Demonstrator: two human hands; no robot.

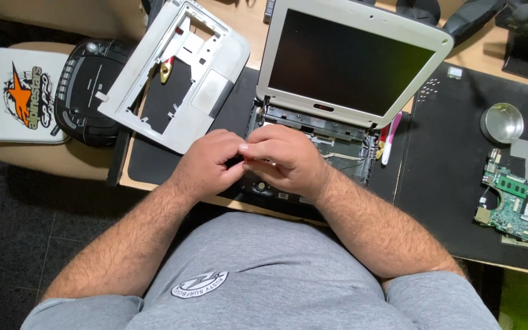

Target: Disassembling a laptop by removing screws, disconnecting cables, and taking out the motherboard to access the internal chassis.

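Both hands meet over an opened small laptop on the tabletop.

Left hand (212, 160) and right hand (285, 160) pinch fingers together over the laptop base (313, 153); what they grip I cannot tell. A slip could snag exposed cables. Far right, the round metal dish (502, 122) looks empty.

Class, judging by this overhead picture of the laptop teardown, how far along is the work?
Done: the white palmrest cover is off and lies left of the laptop; a green circuit board lies on the mat at right. In hand: left hand and right hand meet over the open base. Left: the screen remains attached.
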